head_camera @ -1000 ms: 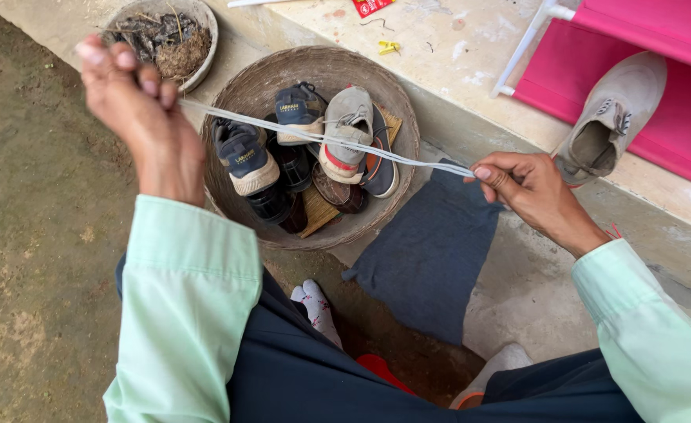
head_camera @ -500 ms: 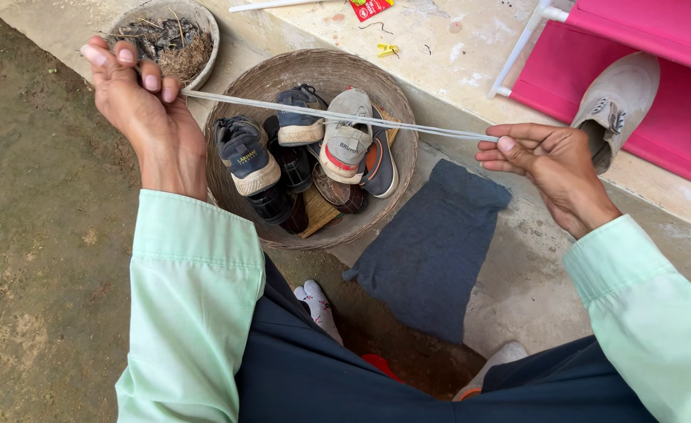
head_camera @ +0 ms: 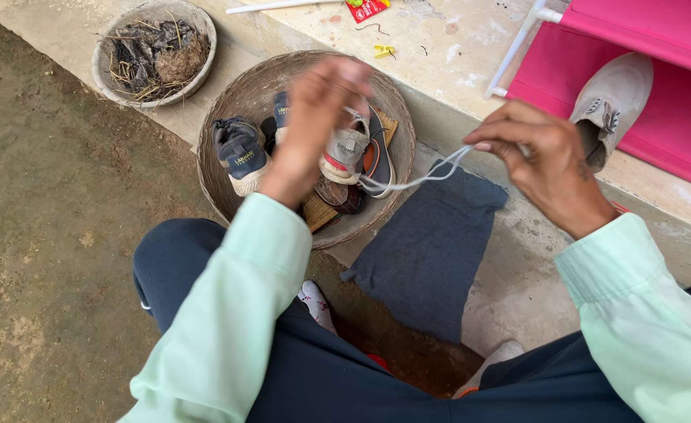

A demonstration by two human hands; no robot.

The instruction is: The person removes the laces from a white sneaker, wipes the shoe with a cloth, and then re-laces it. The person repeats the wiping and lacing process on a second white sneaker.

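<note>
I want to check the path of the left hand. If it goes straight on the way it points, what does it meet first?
Probably the pale shoe in the woven basket: the left hand points over it. Depth is unclear.

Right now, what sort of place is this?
Likely outdoors at a house's edge: a dirt ground beside a raised concrete step. A woven basket of worn shoes sits there, next to a pink shoe rack. Both hands hold a white lace.
</note>
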